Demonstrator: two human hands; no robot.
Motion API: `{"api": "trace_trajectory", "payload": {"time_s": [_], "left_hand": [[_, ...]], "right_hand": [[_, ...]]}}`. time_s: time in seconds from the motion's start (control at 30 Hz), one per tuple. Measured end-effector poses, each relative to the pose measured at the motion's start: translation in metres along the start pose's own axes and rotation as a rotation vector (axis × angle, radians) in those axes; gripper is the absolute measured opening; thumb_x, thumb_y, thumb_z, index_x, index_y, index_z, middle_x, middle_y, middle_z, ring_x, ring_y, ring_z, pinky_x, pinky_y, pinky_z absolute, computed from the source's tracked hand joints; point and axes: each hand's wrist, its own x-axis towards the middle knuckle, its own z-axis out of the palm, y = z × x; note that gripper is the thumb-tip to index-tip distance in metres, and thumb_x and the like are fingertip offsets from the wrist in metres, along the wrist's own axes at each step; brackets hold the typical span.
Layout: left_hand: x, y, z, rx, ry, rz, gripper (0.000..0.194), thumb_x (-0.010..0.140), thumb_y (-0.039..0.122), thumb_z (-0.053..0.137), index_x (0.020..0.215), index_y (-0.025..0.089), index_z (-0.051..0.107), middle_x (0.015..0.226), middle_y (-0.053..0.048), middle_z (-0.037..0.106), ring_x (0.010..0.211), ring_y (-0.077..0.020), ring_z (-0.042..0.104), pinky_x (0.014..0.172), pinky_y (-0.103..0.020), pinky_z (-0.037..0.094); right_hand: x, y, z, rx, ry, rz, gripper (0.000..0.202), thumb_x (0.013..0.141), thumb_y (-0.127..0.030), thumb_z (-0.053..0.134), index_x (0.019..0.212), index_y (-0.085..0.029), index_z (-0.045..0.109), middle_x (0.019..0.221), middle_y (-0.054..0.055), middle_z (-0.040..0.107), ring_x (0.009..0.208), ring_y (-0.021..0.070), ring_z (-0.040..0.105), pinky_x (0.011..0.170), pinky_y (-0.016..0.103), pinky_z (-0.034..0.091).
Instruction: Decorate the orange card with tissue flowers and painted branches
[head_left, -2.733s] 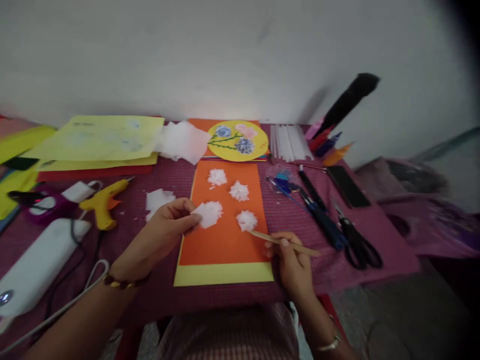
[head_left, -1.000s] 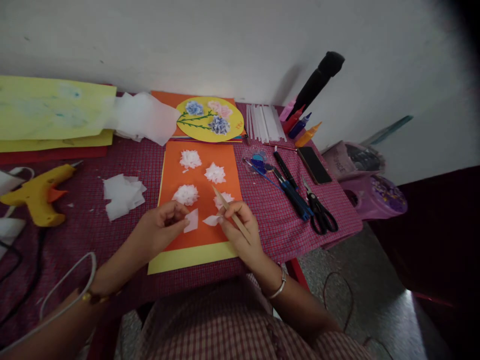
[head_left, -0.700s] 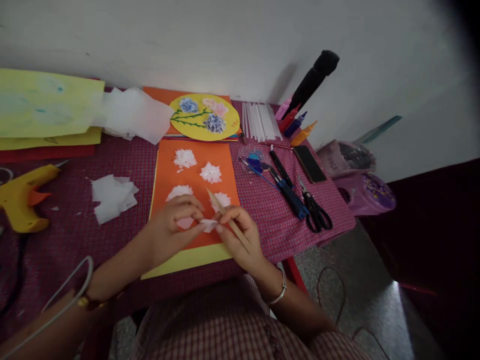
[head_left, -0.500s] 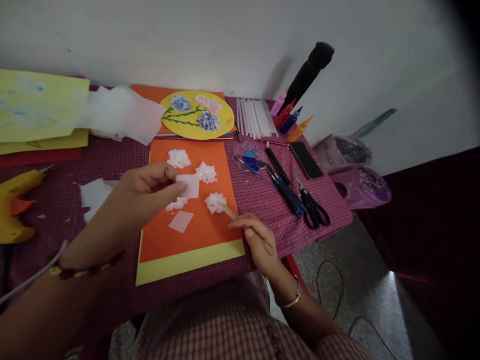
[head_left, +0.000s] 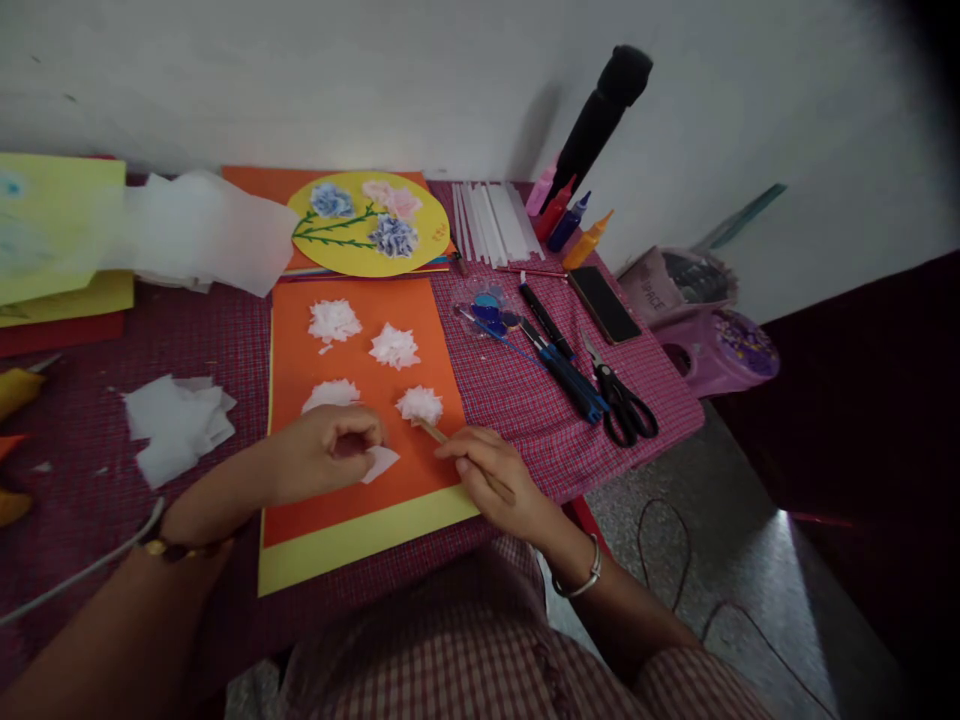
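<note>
Checked-cloth table (head_left: pixel 517 400). Yellow sheet (head_left: pixel 360 535) flat on it; left of sheet, pile of white squares (head_left: pixel 176 425); right of sheet, cutter (head_left: pixel 574 385), marker (head_left: pixel 547 316), scissors (head_left: pixel 625 405), phone (head_left: pixel 606 305); beyond sheet, to right, white strips (head_left: pixel 499 225).

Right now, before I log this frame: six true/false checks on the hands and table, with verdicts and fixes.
1. The right hand holds a flat wooden stick. True.
2. The left hand holds a glue gun. False: its fingers pinch a small white paper piece.
3. Four white paper flowers sit on the orange sheet. True.
4. All the flowers on the yellow oval card are blue. False: pink shows there too.
5. The black-handled scissors lie left of the orange sheet. False: they lie to its right.
6. A smartphone lies on the table, farther from the person than the scissors. True.
</note>
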Motion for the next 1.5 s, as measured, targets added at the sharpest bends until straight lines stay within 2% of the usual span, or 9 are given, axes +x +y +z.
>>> {"api": "trace_trajectory", "payload": {"time_s": [0.1, 0.3, 0.47, 0.67, 0.9, 1.17, 1.37, 1.5], "left_hand": [[0.002, 0.000, 0.003, 0.132, -0.013, 0.056, 0.022, 0.085, 0.037, 0.057, 0.073, 0.019, 0.062, 0.077, -0.002, 0.064, 0.073, -0.0153, 0.057, 0.067, -0.026, 0.045], [0.010, -0.006, 0.011, 0.348, 0.117, 0.213, 0.023, 0.093, 0.028, 0.052, 0.080, 0.020, 0.069, 0.084, -0.003, 0.065, 0.078, -0.0151, 0.059, 0.071, -0.027, 0.043], [0.012, -0.015, 0.017, 0.474, 0.106, 0.265, 0.025, 0.098, 0.027, 0.050, 0.085, 0.020, 0.070, 0.086, -0.003, 0.064, 0.083, -0.0165, 0.059, 0.074, -0.029, 0.044], [0.012, -0.016, 0.014, 0.506, 0.071, 0.236, 0.027, 0.098, 0.028, 0.050, 0.082, 0.018, 0.069, 0.086, -0.004, 0.063, 0.083, -0.0176, 0.058, 0.074, -0.031, 0.043], [0.011, -0.016, 0.015, 0.488, 0.081, 0.240, 0.027, 0.098, 0.030, 0.050, 0.082, 0.019, 0.068, 0.085, -0.003, 0.062, 0.083, -0.0172, 0.058, 0.075, -0.030, 0.044], [0.013, -0.018, 0.018, 0.501, 0.186, 0.276, 0.021, 0.099, 0.027, 0.050, 0.087, 0.019, 0.066, 0.089, -0.003, 0.066, 0.085, -0.0175, 0.061, 0.076, -0.030, 0.046], [0.023, -0.021, 0.021, 0.549, 0.303, 0.373, 0.023, 0.100, 0.028, 0.050, 0.091, 0.019, 0.069, 0.090, -0.004, 0.068, 0.086, -0.0188, 0.063, 0.075, -0.030, 0.047], [0.029, -0.022, 0.020, 0.510, 0.335, 0.355, 0.021, 0.099, 0.031, 0.053, 0.091, 0.019, 0.069, 0.091, -0.004, 0.069, 0.085, -0.0186, 0.063, 0.075, -0.031, 0.048]], "right_hand": [[0.002, 0.003, 0.002, 0.043, 0.036, 0.041, 0.026, 0.096, -0.011, 0.045, 0.107, -0.024, 0.065, 0.097, 0.004, 0.070, 0.090, 0.0188, 0.066, 0.082, 0.036, 0.052], [0.001, 0.003, 0.005, 0.066, 0.082, 0.074, 0.026, 0.097, -0.012, 0.045, 0.109, -0.024, 0.065, 0.099, 0.005, 0.070, 0.094, 0.0189, 0.066, 0.082, 0.035, 0.053], [-0.001, 0.001, 0.002, 0.092, 0.112, 0.060, 0.026, 0.097, -0.014, 0.044, 0.108, -0.023, 0.065, 0.097, 0.005, 0.070, 0.089, 0.0174, 0.066, 0.078, 0.033, 0.053], [-0.007, 0.002, -0.004, 0.127, 0.056, -0.015, 0.023, 0.092, -0.013, 0.046, 0.090, -0.023, 0.066, 0.082, 0.002, 0.069, 0.078, 0.0166, 0.065, 0.073, 0.033, 0.050], [-0.003, -0.001, 0.000, 0.086, 0.055, 0.028, 0.024, 0.092, -0.011, 0.046, 0.096, -0.022, 0.066, 0.086, 0.003, 0.070, 0.081, 0.0171, 0.066, 0.075, 0.033, 0.051], [-0.002, -0.002, 0.003, 0.064, 0.081, 0.058, 0.030, 0.090, -0.004, 0.044, 0.102, -0.023, 0.065, 0.092, 0.003, 0.069, 0.083, 0.0161, 0.065, 0.074, 0.031, 0.052], [-0.006, 0.000, 0.003, 0.104, 0.130, 0.070, 0.027, 0.094, -0.009, 0.044, 0.103, -0.021, 0.066, 0.089, 0.004, 0.067, 0.079, 0.0151, 0.063, 0.070, 0.029, 0.051], [-0.011, -0.001, 0.000, 0.164, 0.177, 0.019, 0.026, 0.093, -0.010, 0.044, 0.096, -0.022, 0.067, 0.083, 0.003, 0.065, 0.076, 0.0155, 0.062, 0.066, 0.029, 0.050]]}}
